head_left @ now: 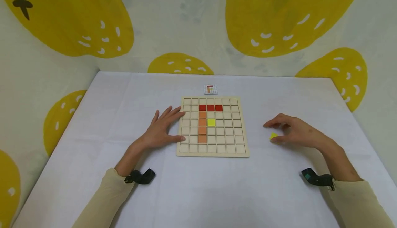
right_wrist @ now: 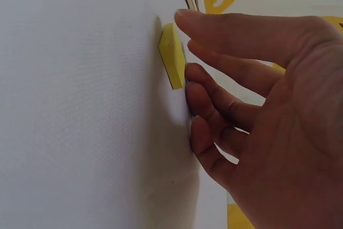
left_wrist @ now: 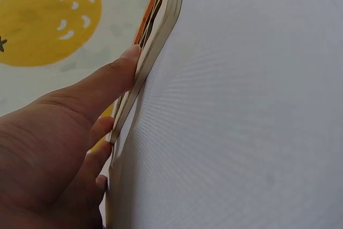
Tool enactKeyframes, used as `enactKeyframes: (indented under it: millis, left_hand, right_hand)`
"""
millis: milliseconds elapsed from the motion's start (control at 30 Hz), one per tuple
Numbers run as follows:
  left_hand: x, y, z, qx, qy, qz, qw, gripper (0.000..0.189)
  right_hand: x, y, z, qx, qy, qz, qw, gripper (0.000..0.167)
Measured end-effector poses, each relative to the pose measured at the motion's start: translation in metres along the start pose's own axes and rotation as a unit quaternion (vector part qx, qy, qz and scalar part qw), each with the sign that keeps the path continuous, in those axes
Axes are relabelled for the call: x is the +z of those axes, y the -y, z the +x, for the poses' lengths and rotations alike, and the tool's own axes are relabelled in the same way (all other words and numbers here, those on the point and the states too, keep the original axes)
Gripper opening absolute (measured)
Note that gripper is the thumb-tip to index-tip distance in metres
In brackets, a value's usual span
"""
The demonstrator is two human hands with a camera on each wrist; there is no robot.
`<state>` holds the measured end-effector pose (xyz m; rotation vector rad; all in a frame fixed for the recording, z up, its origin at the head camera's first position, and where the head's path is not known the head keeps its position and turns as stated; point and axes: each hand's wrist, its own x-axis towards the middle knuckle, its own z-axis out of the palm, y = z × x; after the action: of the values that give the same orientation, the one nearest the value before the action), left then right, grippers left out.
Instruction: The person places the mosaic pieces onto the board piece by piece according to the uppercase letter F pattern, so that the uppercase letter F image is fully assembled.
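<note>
My left hand (head_left: pixel 159 129), fingers spread, rests thumb and fingertips on the left edge of a wooden grid board (head_left: pixel 229 148). In the left wrist view its thumb (left_wrist: pixel 115 81) presses on the board's rim. A loose yellow tile (right_wrist: pixel 172 60) lies on the white cloth to the board's right. Over it hovers my right hand (head_left: pixel 294 131), fingers bent and thumb apart from the fingertips, not gripping it. On the board sit three red tiles (head_left: pixel 210 108) in a row, several orange tiles (head_left: pixel 202 122) in a column below, and one yellow tile (head_left: pixel 211 122) beside that column.
Behind the board lies a small pattern card (head_left: pixel 210 89) with a coloured grid. White cloth (head_left: pixel 198 190) covers the table. A cloth backdrop with yellow fruit prints (head_left: pixel 294 14) rises behind the table and at its sides.
</note>
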<state>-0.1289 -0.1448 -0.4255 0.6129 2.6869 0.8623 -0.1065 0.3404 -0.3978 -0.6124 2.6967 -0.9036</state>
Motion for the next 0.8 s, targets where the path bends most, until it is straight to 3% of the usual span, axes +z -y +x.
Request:
enactKeyframes:
  millis: [167, 367, 800]
  left_hand:
    - [0.000, 0.000, 0.000, 0.000, 0.001, 0.001, 1.0000, 0.090]
    - [0.001, 0.001, 0.000, -0.003, 0.001, 0.002, 1.0000, 0.090]
    - [0.000, 0.002, 0.000, -0.004, 0.006, 0.002, 1.0000, 0.091]
  right_hand:
    - [-0.004, -0.004, -0.002, 0.019, 0.032, 0.000, 0.9993, 0.050]
    - [-0.007, -0.008, -0.004, -0.002, 0.054, 0.008, 0.9985, 0.047]
    - [0.002, -0.010, 0.002, -0.026, 0.008, 0.022, 0.9994, 0.029]
